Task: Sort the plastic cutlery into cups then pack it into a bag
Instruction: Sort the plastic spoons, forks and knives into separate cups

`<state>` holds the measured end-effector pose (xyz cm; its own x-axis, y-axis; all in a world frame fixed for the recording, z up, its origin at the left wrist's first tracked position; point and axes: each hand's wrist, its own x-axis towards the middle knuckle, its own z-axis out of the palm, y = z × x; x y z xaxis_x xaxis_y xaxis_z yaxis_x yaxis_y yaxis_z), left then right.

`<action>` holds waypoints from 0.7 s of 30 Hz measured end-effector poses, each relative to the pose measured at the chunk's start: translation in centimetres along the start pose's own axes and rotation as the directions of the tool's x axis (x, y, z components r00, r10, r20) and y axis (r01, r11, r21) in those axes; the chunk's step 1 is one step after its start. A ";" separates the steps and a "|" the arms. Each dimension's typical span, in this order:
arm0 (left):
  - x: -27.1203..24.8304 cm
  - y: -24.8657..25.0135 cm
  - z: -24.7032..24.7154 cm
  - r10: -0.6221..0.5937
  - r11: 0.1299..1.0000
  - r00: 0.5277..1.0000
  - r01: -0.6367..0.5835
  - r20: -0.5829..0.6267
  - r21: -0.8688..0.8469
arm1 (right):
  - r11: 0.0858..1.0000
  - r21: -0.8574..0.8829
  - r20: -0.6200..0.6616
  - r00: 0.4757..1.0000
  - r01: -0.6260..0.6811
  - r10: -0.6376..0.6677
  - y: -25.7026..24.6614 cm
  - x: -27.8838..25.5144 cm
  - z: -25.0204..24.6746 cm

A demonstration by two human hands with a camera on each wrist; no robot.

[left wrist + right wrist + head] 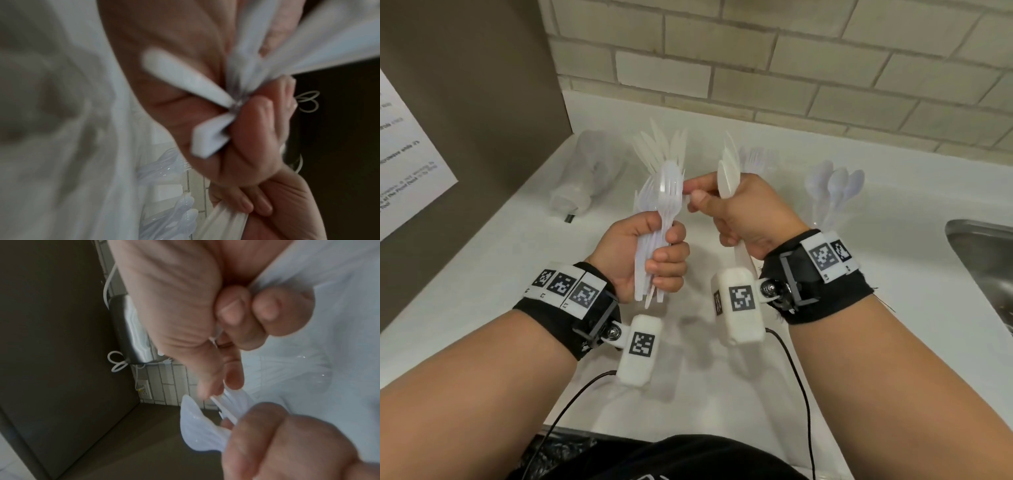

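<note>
A: Sorting midway? Left hand (643, 260) clamps a mixed bunch (659, 192) above the desk (482, 274).
B: Yes. Right hand (743, 212) holds knives (727, 171), its fingertips pinching at the bunch. Spoons (835, 188) and forks (758, 159) already stand in cups behind; bagging remains.

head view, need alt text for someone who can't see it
Over a white counter, the left hand grips a mixed bundle of clear plastic cutlery while the right hand holds a few white knives and pinches a fork head in the bundle. Behind stand cups of forks and spoons.
</note>
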<state>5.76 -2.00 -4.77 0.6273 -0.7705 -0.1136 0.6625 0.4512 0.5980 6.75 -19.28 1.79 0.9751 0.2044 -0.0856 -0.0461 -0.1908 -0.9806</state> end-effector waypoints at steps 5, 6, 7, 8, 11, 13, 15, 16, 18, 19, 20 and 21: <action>0.1 0.1 0.1 0.006 0.999 0.993 0.000 -0.114 0.045 | 1.000 -0.021 -0.003 1.000 -0.011 0.011 0.5 0.4 1.2; 0.1 0.2 0.1 0.008 0.999 0.992 -0.002 -0.124 0.051 | 0.999 -0.029 -0.012 1.000 -0.013 0.012 0.5 0.5 1.5; 0.1 0.2 0.1 0.009 0.999 0.993 -0.003 -0.121 0.054 | 0.999 -0.031 -0.017 1.000 -0.016 0.015 0.6 0.6 1.7; 0.0 0.3 0.1 0.007 0.999 0.994 -0.001 -0.107 0.051 | 1.000 -0.020 -0.016 1.000 -0.021 0.020 0.7 0.6 1.8; -0.1 0.2 0.0 0.012 0.999 0.997 -0.009 -0.076 0.043 | 0.999 0.026 -0.025 0.999 -0.041 0.042 0.6 0.9 1.8; -0.1 0.0 -0.1 0.052 0.996 0.993 -0.044 -0.101 0.083 | 0.998 0.029 -0.057 0.997 -0.055 0.056 0.5 1.2 1.8; -0.1 -0.1 -0.2 0.100 0.987 0.989 -0.084 -0.110 0.140 | 0.998 0.034 -0.069 0.996 -0.050 0.052 0.6 1.4 1.8; -0.1 -0.1 -0.3 0.120 0.981 0.986 -0.100 -0.117 0.166 | 0.998 0.038 -0.075 0.996 -0.044 0.047 0.7 1.5 1.9; -0.1 -0.1 -0.2 0.152 0.966 0.973 -0.109 -0.173 0.236 | 0.997 0.071 -0.134 0.990 -0.036 0.045 0.9 1.9 2.1; -0.1 -0.1 -0.2 0.166 0.955 0.963 -0.103 -0.214 0.276 | 0.995 0.095 -0.192 0.980 -0.030 0.048 0.9 2.3 2.2; -0.1 -0.1 -0.1 0.180 0.943 0.950 -0.093 -0.256 0.320 | 0.993 0.115 -0.258 0.965 -0.019 0.049 0.8 2.7 2.1; -0.1 -0.1 0.0 0.194 0.928 0.936 -0.078 -0.293 0.364 | 0.993 0.121 -0.322 0.946 -0.005 0.044 0.4 3.2 1.9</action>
<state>5.62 -1.97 -4.84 0.8359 -0.5014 -0.2231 0.4165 0.3149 0.8529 9.47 -16.92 0.78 0.9900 -0.1240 -0.0671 -0.0767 -0.0746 -0.9943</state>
